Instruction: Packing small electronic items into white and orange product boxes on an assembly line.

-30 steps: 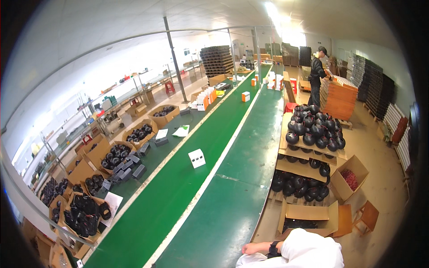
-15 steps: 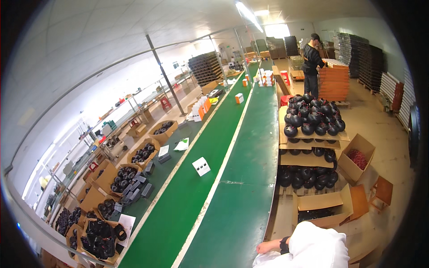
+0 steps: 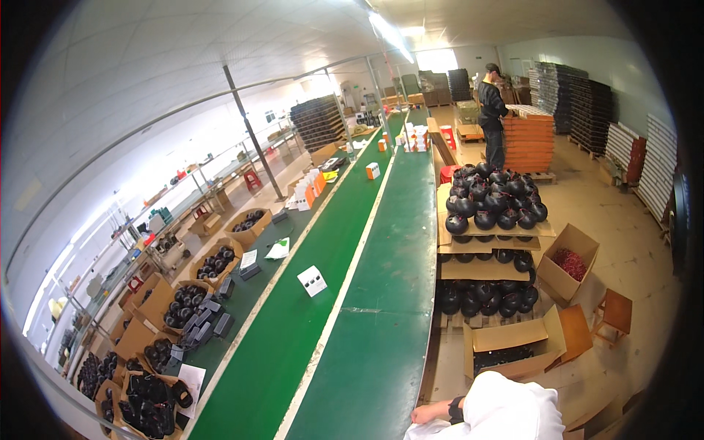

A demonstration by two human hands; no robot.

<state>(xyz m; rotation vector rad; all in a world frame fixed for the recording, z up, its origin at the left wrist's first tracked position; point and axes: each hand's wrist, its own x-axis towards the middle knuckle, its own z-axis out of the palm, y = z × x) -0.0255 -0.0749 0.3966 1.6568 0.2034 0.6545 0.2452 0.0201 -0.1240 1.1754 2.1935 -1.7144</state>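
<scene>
The wearer's view has tilted, yet the small white box-shaped carton on the bright green conveyor belt has hardly shifted, so handling seems paused. Well apart from it, the bare right hand is by the shiny dark-green worktop's edge; I can't tell whether it grips anything. The left hand is out of sight. Round black shells rise in tiers alongside; beyond, a co-worker stands at an orange stack.

Sleeve is wht, loose & wrinkled, w/ a wide blk wristband, poss. a watch.
</scene>
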